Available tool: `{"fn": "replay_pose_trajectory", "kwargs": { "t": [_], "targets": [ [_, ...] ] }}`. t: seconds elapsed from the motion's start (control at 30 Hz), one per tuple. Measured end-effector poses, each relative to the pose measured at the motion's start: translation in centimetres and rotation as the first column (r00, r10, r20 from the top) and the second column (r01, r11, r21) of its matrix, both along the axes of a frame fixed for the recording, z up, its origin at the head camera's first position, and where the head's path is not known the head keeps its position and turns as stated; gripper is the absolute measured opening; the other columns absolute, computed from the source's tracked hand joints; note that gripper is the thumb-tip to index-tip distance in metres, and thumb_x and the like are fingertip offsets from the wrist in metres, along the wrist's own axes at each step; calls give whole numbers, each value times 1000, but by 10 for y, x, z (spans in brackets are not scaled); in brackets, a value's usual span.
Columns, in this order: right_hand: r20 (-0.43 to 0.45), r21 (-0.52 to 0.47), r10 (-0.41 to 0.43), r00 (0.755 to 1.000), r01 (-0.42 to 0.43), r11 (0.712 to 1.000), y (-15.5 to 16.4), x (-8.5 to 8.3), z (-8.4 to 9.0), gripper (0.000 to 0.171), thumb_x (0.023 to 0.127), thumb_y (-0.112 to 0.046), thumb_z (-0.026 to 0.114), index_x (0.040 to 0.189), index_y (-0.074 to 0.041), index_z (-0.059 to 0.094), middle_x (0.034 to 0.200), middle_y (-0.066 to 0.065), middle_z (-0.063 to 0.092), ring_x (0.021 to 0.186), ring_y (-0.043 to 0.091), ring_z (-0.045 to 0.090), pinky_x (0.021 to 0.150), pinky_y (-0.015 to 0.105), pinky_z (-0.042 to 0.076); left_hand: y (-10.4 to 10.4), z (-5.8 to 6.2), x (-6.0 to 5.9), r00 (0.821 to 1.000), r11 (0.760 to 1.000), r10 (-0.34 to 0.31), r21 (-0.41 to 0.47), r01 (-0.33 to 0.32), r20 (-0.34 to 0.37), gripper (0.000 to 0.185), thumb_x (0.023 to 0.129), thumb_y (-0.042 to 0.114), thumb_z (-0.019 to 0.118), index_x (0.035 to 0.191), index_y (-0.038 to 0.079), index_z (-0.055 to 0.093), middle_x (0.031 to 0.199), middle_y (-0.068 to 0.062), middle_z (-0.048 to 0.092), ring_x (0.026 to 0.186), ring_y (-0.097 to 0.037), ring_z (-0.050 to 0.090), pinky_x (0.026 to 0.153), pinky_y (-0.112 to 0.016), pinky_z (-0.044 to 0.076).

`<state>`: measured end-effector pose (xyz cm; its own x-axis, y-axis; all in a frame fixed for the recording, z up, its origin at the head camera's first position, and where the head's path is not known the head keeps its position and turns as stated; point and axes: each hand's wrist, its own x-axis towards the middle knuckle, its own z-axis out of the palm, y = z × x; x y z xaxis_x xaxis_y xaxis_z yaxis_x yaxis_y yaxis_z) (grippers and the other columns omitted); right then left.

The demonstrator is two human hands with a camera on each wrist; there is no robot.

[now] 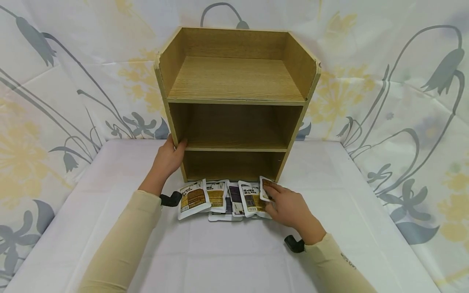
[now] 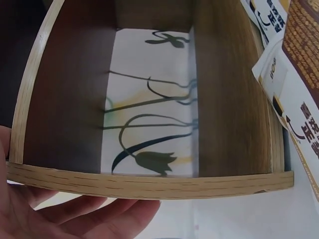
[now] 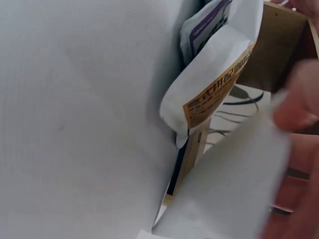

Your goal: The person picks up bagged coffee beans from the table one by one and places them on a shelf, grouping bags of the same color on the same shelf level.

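Your right hand (image 1: 291,207) pinches a small white pouch with a brown label (image 1: 265,189), its thumb on one face and its fingers on the other, at the right end of a row of flat packets. Your left hand (image 1: 170,156) is clamped on the left side panel of a light wood-grain shelf unit with three tiers (image 1: 236,77); the fingers lie along the panel's outer face and the thumb comes round its front edge. Just left of your right fingers is a white pouch with a yellow and black label (image 1: 250,199), and past it a narrow white and purple pouch (image 1: 236,199). Farther toward your left fingers come a white pouch with a yellow-brown label (image 1: 217,196) and, overlapping it, a larger white pouch with a dark brown label (image 1: 194,198), the nearest to your left wrist. Another white and purple packet (image 1: 225,219) pokes out beneath the middle ones. This overlapping row crowds the front of the lowest tier, standing between you and its opening beyond your right fingertips. White cloth (image 1: 220,260) spreads below both hands, and a white curtain printed with grey and yellow flowers (image 1: 366,101) hangs behind the shelf.
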<state>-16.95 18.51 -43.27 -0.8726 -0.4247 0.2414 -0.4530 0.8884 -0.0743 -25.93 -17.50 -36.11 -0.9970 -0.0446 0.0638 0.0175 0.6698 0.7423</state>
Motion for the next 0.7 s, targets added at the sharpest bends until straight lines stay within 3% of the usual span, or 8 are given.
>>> {"fn": "replay_pose_trajectory", "kwargs": {
  "t": [0.27, 0.43, 0.7],
  "targets": [
    [-162, 21, 26, 986, -23, 1000, 5, -4, 1, 42, 85, -20, 68, 126, -12, 64, 114, 10, 70, 91, 28, 70, 57, 41, 55, 1, 2, -3, 1000, 1000, -11, 17, 11, 19, 70, 101, 53, 26, 154, 8, 19, 146, -28, 42, 130, -45, 47, 105, -58, 39],
    [-264, -20, 43, 964, -50, 999, 5, -8, 6, 33, 86, -15, 71, 119, -11, 67, 102, 8, 73, 83, 25, 71, 56, 38, 55, 1, 3, -2, 1000, 1000, -15, 13, 14, 13, 70, 101, 53, 26, 153, 6, 23, 145, -28, 44, 128, -44, 49, 103, -57, 41],
    [-309, -56, 26, 951, -45, 997, 7, -11, 20, 27, 87, -11, 70, 114, -11, 69, 96, 7, 74, 75, 23, 72, 51, 35, 53, 1, 1, -2, 1000, 1000, -14, 3, 14, 14, 71, 101, 54, 24, 151, 4, 28, 140, -28, 49, 124, -43, 52, 100, -57, 44]
  ]
}}
